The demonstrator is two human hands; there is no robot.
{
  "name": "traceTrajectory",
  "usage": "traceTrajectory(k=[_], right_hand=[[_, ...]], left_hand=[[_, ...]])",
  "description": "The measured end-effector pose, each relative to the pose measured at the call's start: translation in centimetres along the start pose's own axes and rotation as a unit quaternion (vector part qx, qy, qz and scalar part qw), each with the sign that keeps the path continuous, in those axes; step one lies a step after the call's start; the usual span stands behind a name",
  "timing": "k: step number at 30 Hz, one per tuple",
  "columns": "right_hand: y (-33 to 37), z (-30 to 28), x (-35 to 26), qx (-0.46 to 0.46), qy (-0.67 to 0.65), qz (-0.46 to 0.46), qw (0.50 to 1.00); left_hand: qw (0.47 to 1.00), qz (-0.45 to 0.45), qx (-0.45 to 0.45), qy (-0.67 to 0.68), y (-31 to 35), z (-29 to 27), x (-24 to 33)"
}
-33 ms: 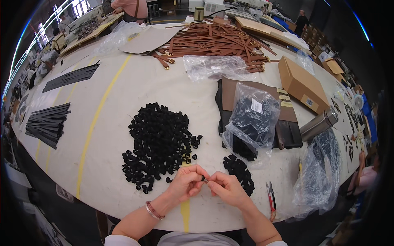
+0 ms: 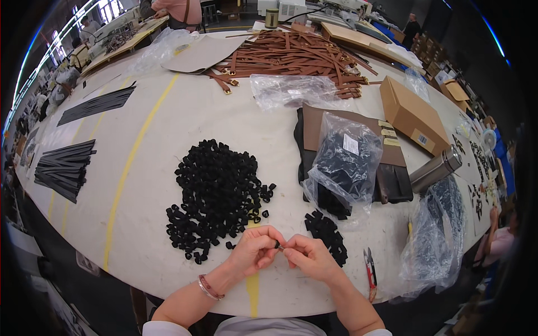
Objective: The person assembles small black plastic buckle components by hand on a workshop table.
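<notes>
A small dark loop point(image 2: 277, 245) is pinched between my two hands, just above the table near its front edge. My left hand point(image 2: 257, 247) is closed with thumb and forefinger on it. From the other side, the fingertips of my right hand point(image 2: 308, 256) are pressed together at the same piece; its far end is hidden by the fingers. Beyond and left of my left hand spreads a large pile of small black loops point(image 2: 218, 187). A smaller heap of black pieces point(image 2: 327, 235) lies right beside my right hand. Red-handled thread snips point(image 2: 370, 274) rest further right.
A clear plastic bag point(image 2: 344, 159) of black items lies on brown and black sheets point(image 2: 395, 151). A steel flask point(image 2: 436, 168) and a cardboard box point(image 2: 413, 115) stand at right. Brown belts point(image 2: 286, 53) are heaped at the back; black strips point(image 2: 66, 168) lie at left.
</notes>
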State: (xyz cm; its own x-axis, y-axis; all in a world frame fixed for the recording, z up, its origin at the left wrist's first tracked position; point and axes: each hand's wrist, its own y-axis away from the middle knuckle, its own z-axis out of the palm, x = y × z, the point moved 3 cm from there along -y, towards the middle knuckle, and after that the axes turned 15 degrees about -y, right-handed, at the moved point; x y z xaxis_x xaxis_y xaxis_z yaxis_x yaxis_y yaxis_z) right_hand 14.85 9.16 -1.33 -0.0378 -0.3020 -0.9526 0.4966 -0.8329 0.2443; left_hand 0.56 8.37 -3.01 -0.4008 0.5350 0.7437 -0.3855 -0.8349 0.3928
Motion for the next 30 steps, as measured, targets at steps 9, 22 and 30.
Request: traceTrajectory(k=[9, 22, 30], right_hand=[[0.1, -0.5, -0.7, -0.075, -0.003, 0.045, 0.996], [0.4, 0.3, -1.2, 0.072, 0.303, -0.154, 0.938], [0.2, 0.2, -1.2, 0.207, 0.206, -0.259, 0.921]], left_hand=[[0.995, -0.074, -0.06, -0.006, 0.0, 0.2, -0.3], [0.948, 0.115, 0.114, -0.275, 0.1, 0.6, -0.7], [0.905, 0.294, 0.134, -0.278, 1.8, 2.6, -0.6]])
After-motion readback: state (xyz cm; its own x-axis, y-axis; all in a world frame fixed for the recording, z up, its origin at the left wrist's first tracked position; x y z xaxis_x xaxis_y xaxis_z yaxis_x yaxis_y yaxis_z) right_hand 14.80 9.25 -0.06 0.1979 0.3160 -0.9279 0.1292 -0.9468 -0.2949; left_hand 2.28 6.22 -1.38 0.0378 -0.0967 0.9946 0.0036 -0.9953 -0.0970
